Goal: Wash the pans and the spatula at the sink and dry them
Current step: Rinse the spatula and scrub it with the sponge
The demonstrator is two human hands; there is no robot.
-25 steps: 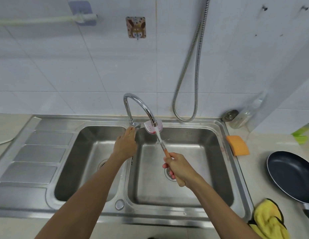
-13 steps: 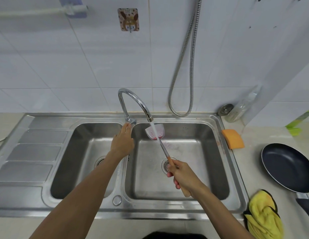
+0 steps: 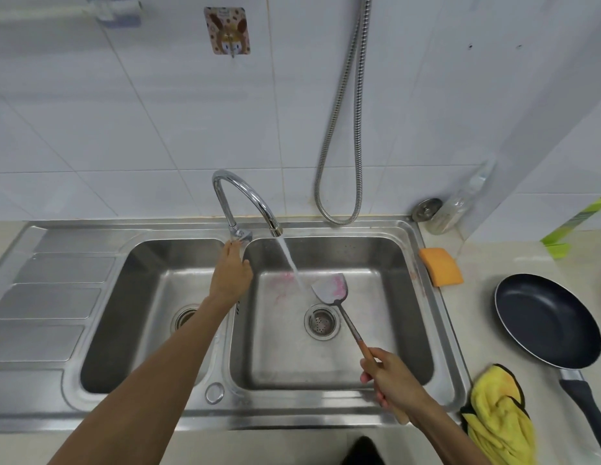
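Gripping the wooden handle, right hand [image 3: 393, 377] holds steel spatula [image 3: 331, 290].

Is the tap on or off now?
On. A white stream of water falls from the tap into the right basin, beside the spatula that the right hand holds.

No legible text anywhere.
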